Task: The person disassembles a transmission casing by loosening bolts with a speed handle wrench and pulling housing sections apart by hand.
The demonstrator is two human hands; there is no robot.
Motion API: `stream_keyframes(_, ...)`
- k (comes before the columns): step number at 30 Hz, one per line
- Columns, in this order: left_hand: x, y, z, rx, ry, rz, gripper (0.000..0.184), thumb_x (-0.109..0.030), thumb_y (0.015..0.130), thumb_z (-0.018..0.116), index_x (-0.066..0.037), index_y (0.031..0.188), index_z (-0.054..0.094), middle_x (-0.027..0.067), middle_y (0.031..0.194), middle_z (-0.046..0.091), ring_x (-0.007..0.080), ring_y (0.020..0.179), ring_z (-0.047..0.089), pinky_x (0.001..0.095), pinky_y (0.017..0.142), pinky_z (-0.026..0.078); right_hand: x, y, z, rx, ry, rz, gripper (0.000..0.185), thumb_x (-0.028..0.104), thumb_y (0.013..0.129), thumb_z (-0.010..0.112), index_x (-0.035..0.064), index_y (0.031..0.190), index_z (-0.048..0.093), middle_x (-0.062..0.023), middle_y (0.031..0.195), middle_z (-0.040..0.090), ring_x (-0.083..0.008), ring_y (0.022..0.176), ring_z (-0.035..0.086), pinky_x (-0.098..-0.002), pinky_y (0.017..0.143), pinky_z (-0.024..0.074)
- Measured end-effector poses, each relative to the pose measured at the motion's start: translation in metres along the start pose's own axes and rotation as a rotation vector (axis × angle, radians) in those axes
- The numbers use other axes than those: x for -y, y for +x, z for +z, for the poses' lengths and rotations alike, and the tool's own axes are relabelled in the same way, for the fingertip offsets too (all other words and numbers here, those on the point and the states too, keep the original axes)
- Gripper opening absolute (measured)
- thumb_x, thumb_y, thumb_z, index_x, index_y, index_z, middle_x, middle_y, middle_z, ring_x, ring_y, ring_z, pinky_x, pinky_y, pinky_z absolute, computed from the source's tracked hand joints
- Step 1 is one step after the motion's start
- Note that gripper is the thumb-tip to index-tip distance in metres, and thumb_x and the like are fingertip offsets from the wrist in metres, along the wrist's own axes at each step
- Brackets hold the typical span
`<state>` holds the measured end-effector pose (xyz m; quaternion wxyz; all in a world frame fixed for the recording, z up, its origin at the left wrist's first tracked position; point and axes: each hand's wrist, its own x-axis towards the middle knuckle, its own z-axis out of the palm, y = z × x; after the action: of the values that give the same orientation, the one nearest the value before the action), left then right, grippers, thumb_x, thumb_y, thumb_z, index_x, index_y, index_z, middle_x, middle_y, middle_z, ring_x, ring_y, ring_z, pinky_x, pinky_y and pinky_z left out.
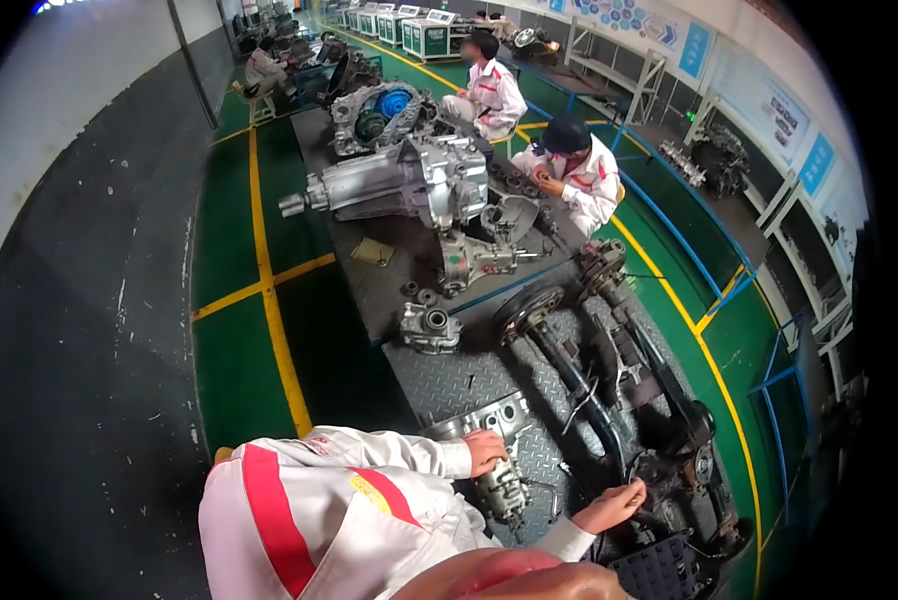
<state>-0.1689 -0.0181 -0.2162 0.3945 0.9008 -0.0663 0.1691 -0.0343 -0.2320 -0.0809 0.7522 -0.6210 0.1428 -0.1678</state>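
Note:
My left hand (486,452) rests on a silvery metal casting (506,490), its fingers curled over the top edge. The casting lies on the diamond-plate bench top (469,372), close in front of my body. To the right, my right hand (614,506) is closed, with thumb and fingers pressed together. What it pinches, if anything, is too small to make out. Just beyond that hand is the dark, greasy hub end of an axle assembly (659,480). A black ribbed tray (659,572) sits below the right wrist.
A small housing (431,328) and a large gearbox (409,185) stand farther up the bench. A long shaft with a disc (529,310) lies across its right side. Two co-workers in white jackets sit beyond, one nearer (579,175), one farther (489,90). Blue railing (669,210) runs along the right.

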Motion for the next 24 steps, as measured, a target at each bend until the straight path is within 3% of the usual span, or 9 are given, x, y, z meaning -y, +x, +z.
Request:
stream_keyframes(3,0.001,0.002,0.004,0.078,0.023,0.002,0.025,-0.008,0.071,0.057,-0.013,0.095,0.061,0.0049,0.099,0.058,0.026,0.104,0.05,0.0404,0.089,0.039,-0.005,-0.019,0.007,0.484,0.03,0.004,0.017,0.022,0.095,0.049,0.0064,0.089,0.053,0.008,0.06,0.034,-0.0001,0.052,0.028,-0.0188,0.045,0.0177)
stream_keyframes(5,-0.003,0.008,0.003,0.121,0.045,0.026,0.021,-0.009,0.074,0.056,-0.012,0.094,0.061,0.0047,0.101,0.058,0.0251,0.109,0.05,0.0398,0.09,0.041,0.017,-0.015,0.0,0.97,-0.032,0.144,0.016,0.017,0.092,0.051,0.004,0.085,0.055,0.0061,0.058,0.039,-0.0019,0.048,0.032,-0.0201,0.044,0.0221)
stream_keyframes(7,-0.006,0.01,0.005,0.116,0.048,0.031,0.023,-0.009,0.074,0.056,-0.013,0.095,0.061,0.0048,0.101,0.058,0.025,0.109,0.05,0.0392,0.091,0.04,0.023,0.004,-0.02,1.184,-0.039,0.106,0.016,0.016,0.091,0.051,0.002,0.085,0.056,0.0043,0.057,0.042,-0.0034,0.047,0.035,-0.0208,0.044,0.0264)
stream_keyframes(12,-0.008,0.01,0.015,0.129,0.031,0.029,0.024,-0.008,0.074,0.055,-0.013,0.097,0.061,0.0058,0.101,0.058,0.0257,0.11,0.05,0.0399,0.091,0.04,-0.012,0.051,-0.032,0.248,-0.182,-0.121,0.018,0.017,0.094,0.05,0.0024,0.106,0.051,-0.001,0.078,0.05,-0.0067,0.066,0.043,-0.0217,0.06,0.0396)
stream_keyframes(15,-0.01,0.008,0.016,0.118,0.024,0.028,0.025,-0.006,0.073,0.055,-0.013,0.096,0.062,0.0063,0.101,0.058,0.0266,0.109,0.05,0.0402,0.092,0.041,-0.032,0.019,0.014,0.257,-0.191,-0.403,0.017,0.019,0.093,0.051,0.0032,0.098,0.054,0.001,0.077,0.049,-0.0052,0.066,0.042,-0.0214,0.058,0.0353)
stream_keyframes(17,-0.013,0.009,0.019,0.094,0.014,-0.006,0.021,-0.01,0.074,0.056,-0.014,0.093,0.063,0.0038,0.094,0.059,0.0258,0.105,0.051,0.0404,0.09,0.04,0.0,-0.018,0.024,0.618,-0.205,-0.065,0.024,0.021,0.093,0.051,0.002,0.08,0.057,0.0038,0.066,0.045,-0.004,0.061,0.038,-0.022,0.053,0.0274)
stream_keyframes(19,-0.011,0.011,0.018,0.066,0.019,0.025,0.023,-0.01,0.074,0.056,-0.017,0.094,0.063,0.0052,0.095,0.059,0.0253,0.104,0.051,0.0408,0.091,0.039,-0.005,-0.039,0.023,0.76,-0.223,-0.09,0.035,0.022,0.094,0.05,0.0013,0.066,0.056,0.006,0.059,0.041,-0.0035,0.057,0.034,-0.0224,0.051,0.0209)
stream_keyframes(23,-0.011,0.006,0.013,-0.066,0.057,0.071,0.024,-0.011,0.072,0.056,-0.014,0.094,0.063,0.008,0.095,0.059,0.0286,0.099,0.053,0.0432,0.085,0.042,-0.014,0.019,-0.036,1.075,-0.052,-0.112,0.033,0.027,0.095,0.05,0.0023,0.076,0.058,0.0065,0.051,0.036,-0.0032,0.045,0.029,-0.0219,0.043,0.0227)
stream_keyframes(24,-0.009,0.003,0.013,-0.071,0.06,0.072,0.024,-0.01,0.071,0.056,-0.012,0.094,0.062,0.0094,0.094,0.059,0.0301,0.097,0.054,0.0439,0.084,0.042,-0.001,0.033,-0.042,0.909,-0.116,-0.105,0.031,0.03,0.094,0.052,0.0028,0.079,0.059,0.0053,0.054,0.041,-0.0047,0.048,0.034,-0.0217,0.047,0.0275)
